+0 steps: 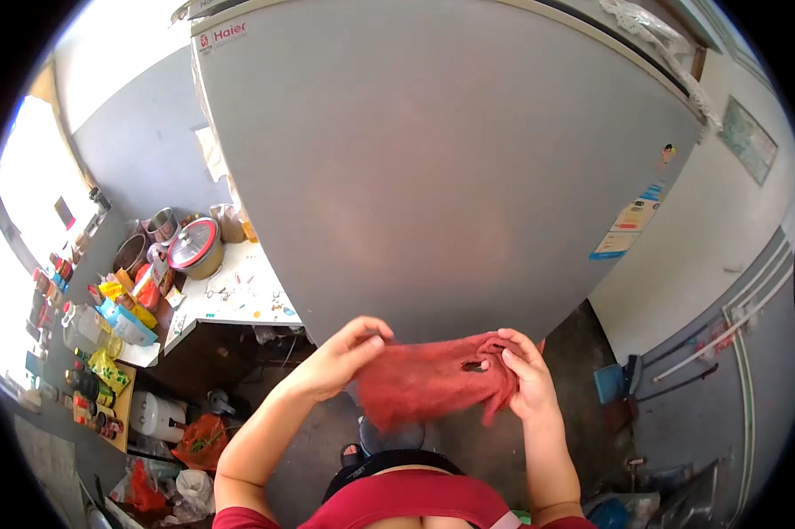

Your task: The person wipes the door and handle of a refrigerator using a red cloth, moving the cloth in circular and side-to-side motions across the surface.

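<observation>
A red cloth [424, 377] with a hole near its right end is stretched between my two hands, in front of the lower part of a grey Haier refrigerator [437, 185]. My left hand [344, 357] pinches the cloth's upper left edge between thumb and fingers. Bunched folds at the right end lie in my right hand [526, 373], and a fingertip shows through the hole. The lower left part of the cloth is blurred.
To the left, a white patterned tabletop [239, 291] bears a lidded pot [196, 251] and food packets. Bottles stand by the window. Below are a white appliance [158, 416] and plastic bags [202, 440]. Pipes [744, 383] run along the right wall. A round stool [391, 435] is near my body.
</observation>
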`<action>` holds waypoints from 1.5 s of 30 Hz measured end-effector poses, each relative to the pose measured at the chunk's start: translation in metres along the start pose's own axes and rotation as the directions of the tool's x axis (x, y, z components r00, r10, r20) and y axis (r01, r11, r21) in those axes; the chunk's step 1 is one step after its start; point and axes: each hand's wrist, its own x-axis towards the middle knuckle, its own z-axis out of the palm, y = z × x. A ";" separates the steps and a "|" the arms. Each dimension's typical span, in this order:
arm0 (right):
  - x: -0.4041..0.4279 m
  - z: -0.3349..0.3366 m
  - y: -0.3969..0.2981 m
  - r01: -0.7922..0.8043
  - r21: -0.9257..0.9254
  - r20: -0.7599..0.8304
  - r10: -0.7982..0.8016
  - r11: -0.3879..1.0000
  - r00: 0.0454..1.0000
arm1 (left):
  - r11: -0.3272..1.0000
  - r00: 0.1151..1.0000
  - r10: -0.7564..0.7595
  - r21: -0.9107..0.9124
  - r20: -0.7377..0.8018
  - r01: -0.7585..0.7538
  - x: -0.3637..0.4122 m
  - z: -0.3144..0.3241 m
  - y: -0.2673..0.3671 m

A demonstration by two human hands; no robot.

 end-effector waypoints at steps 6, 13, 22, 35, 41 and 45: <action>-0.001 0.021 -0.005 0.389 -0.595 0.249 -0.298 0.704 0.921 | 0.625 0.978 0.158 0.753 0.136 -0.206 -0.012 0.006 0.014; 0.001 0.003 -0.001 0.378 -0.843 0.511 -0.351 -0.382 0.785 | 0.088 0.784 0.539 0.905 0.309 -0.417 -0.001 0.007 0.018; -0.009 0.023 -0.005 0.140 -0.562 -0.133 -0.256 0.816 0.958 | 0.481 0.680 0.733 0.690 0.023 -0.542 0.022 0.082 0.006; 0.087 0.118 -0.109 0.415 -0.668 0.712 -0.692 -0.617 0.118 | -0.420 -0.072 0.876 0.681 0.476 -0.600 0.060 0.130 0.122; 0.107 0.063 -0.075 0.319 -0.642 0.767 -0.586 -0.697 0.261 | -0.453 0.324 0.747 0.800 0.581 -0.393 0.094 0.122 0.095; 0.119 0.108 -0.149 0.287 -0.496 0.864 -0.499 -0.819 0.069 | -0.493 0.150 0.820 0.814 0.553 -0.307 0.108 0.154 0.166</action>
